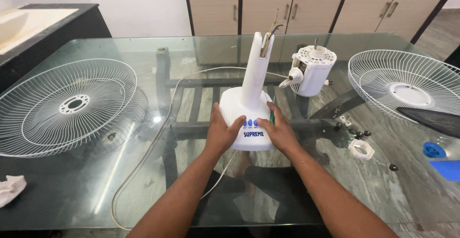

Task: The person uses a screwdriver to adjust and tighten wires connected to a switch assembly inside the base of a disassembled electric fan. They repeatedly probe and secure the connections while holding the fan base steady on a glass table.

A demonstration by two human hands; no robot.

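The white fan base (pixel 249 118) with its upright neck stands on the glass bench (pixel 143 190) just in front of the person, loose wires poking out of the neck's open top at 12 o'clock and a row of blue buttons on its near slope. The step in hand looks like steadying or positioning this base while the fan is in pieces, and any next move seems to call for a firm hold on both flanks so the tall neck does not tip. The left hand (pixel 221 133) lies against the base at its 9 o'clock side, fingers spread and curved over the edge, thumb reaching toward the buttons; the right hand (pixel 280 131) presses the 3 o'clock side, fingers laid close together along the shell, with something slim and green just showing beside them, though I cannot tell whether they pinch it. A white cord (pixel 158 137) runs off at 9 o'clock and loops toward the near edge. At 2 o'clock of the base stands the white motor housing (pixel 309 70); a wire grille (pixel 67 106) lies well off at 9 o'clock, a second grille (pixel 402 87) at 3 o'clock, and a white plastic nut (pixel 360 149) and small dark screws lie near 4 o'clock
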